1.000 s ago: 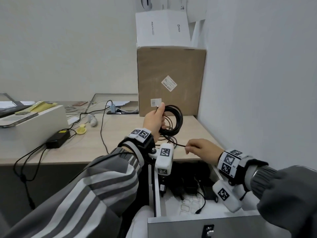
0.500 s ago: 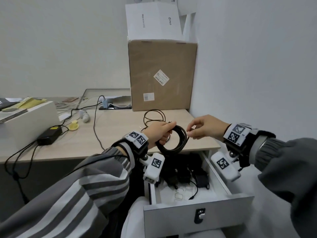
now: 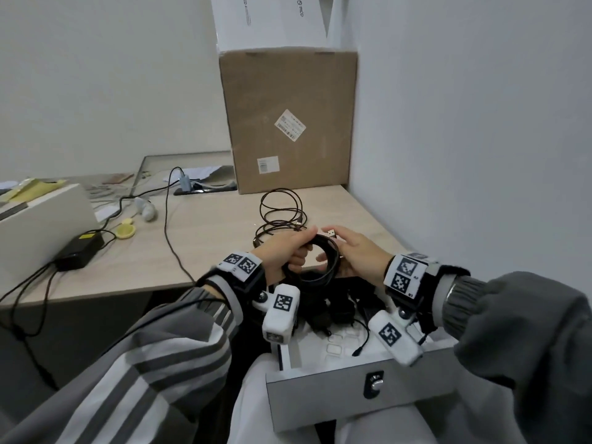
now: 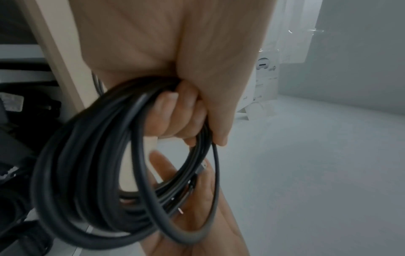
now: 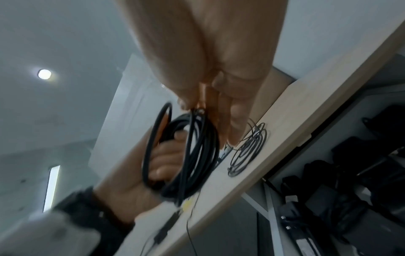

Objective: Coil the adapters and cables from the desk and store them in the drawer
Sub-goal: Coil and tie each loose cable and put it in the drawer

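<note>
Behind the hands, brown cable (image 3: 282, 216) on desk (image 3: 205, 238), left hand (image 3: 282, 254) fingers gripping black coil (image 3: 330, 261), right hand (image 3: 355, 254) fingers pinching its plug (image 3: 331, 233)

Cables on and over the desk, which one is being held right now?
The thick black coiled cable, gripped by the left hand; the thinner brown cable lies loose on the desk.

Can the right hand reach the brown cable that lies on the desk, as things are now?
Probably yes. The brown cable lies loose on the desk just beyond the right hand, with nothing between them. But that hand now pinches the plug end of the black coil, so it must let go first.
</note>
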A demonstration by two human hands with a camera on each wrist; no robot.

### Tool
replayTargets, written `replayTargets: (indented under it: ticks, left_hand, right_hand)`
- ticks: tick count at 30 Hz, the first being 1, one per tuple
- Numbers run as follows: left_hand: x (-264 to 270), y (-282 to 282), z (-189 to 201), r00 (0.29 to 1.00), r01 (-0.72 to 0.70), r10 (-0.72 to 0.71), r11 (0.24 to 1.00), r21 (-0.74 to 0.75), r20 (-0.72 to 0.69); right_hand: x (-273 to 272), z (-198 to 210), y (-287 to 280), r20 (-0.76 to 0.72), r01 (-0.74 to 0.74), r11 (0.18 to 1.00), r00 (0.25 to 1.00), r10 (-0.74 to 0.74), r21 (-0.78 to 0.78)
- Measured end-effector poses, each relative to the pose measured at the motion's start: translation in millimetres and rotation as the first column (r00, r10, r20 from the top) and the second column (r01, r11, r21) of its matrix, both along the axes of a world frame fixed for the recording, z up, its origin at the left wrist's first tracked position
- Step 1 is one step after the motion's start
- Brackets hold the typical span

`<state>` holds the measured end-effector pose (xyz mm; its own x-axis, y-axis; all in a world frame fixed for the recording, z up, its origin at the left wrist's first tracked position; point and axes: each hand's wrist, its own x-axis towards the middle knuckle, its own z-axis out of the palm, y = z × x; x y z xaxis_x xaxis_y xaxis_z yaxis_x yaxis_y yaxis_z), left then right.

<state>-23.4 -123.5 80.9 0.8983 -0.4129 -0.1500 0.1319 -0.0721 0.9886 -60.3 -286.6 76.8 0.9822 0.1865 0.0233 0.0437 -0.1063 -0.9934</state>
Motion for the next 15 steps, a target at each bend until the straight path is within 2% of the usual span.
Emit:
replayTargets:
  ticks: [3,5,9,15]
  left_hand:
    - [6.7,-6.3,-8.9,0.998,-0.034,0.034,0.999,-0.007,-0.053]
    - [12.9,-10.1,-14.1,0.995,-0.076,0.079,0.996,0.047,-0.053]
    - [37.9,-13.8,-24.7,0.988,-0.133,0.098,0.936,0.325,0.121]
    - [72.1,-13.0,-18.9,0.944,-0.250,0.115,0.860,0.444,0.310]
  right_hand:
    - [7.4,-8.9,5.8,-0.087,0.008,1.000,0.996,-0.007,0.014]
    - [14.1,-11.8,0.9,-0.143,-0.014,0.999,0.990,0.020,0.040]
    - [31.0,-9.5,-8.3,-0.158,-0.071,0.997,0.985,0.069,-0.010]
    - [60.7,-2.5,4.5,-0.253,0.041,0.991,0.968,-0.008,0.129]
